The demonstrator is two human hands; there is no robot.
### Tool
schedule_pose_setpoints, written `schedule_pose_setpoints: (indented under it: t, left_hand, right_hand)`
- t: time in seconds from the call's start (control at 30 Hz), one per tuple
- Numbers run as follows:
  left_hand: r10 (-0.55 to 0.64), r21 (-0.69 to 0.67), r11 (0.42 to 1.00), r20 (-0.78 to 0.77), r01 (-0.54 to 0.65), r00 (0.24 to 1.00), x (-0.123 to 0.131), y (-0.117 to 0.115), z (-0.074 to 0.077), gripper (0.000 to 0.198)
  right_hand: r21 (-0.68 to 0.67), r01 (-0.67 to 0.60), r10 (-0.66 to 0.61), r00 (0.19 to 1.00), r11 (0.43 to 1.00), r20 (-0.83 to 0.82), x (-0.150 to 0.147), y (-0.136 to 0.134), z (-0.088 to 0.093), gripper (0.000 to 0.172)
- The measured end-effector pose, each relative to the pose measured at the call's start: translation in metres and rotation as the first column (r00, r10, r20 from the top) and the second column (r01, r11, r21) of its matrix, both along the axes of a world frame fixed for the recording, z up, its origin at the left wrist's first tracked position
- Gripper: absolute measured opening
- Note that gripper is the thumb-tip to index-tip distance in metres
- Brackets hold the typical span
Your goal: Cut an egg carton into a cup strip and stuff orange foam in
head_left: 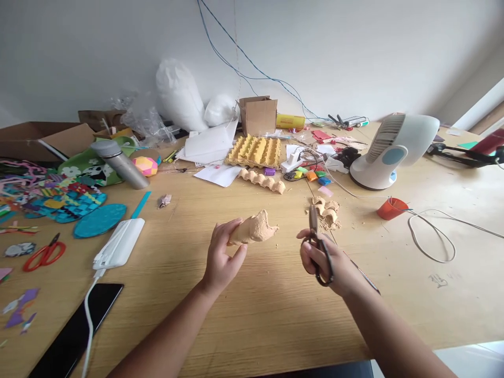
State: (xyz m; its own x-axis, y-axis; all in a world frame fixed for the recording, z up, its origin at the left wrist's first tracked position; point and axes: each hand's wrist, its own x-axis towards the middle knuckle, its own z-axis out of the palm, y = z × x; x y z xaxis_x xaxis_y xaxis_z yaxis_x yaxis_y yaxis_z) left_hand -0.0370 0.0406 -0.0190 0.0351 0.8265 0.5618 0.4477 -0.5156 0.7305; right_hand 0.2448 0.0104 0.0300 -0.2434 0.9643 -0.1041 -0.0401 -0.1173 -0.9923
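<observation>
My left hand [221, 255] is closed on a tan piece of egg carton [255, 229], lifted a little above the wooden table [244, 315]. To its right, my right hand [325, 262] grips dark scissors [317, 244] by the handles, blades shut and pointing up and away. Just beyond the blades lies a small heap of cut carton cups and scraps [326, 210]. Farther back, a cut strip of carton cups [263, 180] lies in front of a yellow egg tray [255, 151].
A white desk fan [388, 152] and a red cup [391, 208] with a looping cable stand at the right. At the left lie a white power bank [120, 243], a black phone [74, 331], red scissors [44, 254], a steel bottle [120, 164] and coloured paper scraps.
</observation>
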Motion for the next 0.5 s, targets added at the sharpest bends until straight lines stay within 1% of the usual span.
schedule_pose_setpoints:
  t: [0.07,0.13,0.2,0.3,0.37,0.5]
  left_hand:
    - [0.04,0.099,0.995,-0.092,-0.031,0.995,-0.002,0.0,0.001,0.05]
    - [0.064,0.153,0.987,-0.156,-0.04,0.986,-0.003,0.0,0.002,0.052]
    - [0.067,0.171,0.985,-0.193,-0.033,0.979,-0.003,0.001,0.002,0.052]
    - [0.046,0.164,0.986,-0.227,-0.008,0.973,-0.002,-0.001,0.004,0.051]
    - [0.039,0.153,0.988,-0.261,0.001,0.964,-0.001,-0.003,0.005,0.05]
    - [0.066,0.169,0.986,-0.362,-0.004,0.93,0.001,-0.006,0.009,0.05]
  right_hand:
    - [0.054,-0.042,0.042,0.999,0.998,0.01,-0.013,0.0,-0.004,0.055]
    - [0.149,-0.072,0.06,0.995,0.986,0.081,-0.017,0.001,-0.01,0.059]
    - [0.225,-0.117,0.08,0.983,0.967,0.164,-0.015,0.001,-0.018,0.057]
    - [0.273,-0.131,0.067,0.97,0.953,0.233,-0.011,-0.001,-0.024,0.055]
    - [0.29,-0.109,0.037,0.969,0.951,0.243,-0.011,-0.004,-0.022,0.055]
    - [0.273,-0.101,0.025,0.964,0.957,0.266,-0.013,-0.007,-0.009,0.053]
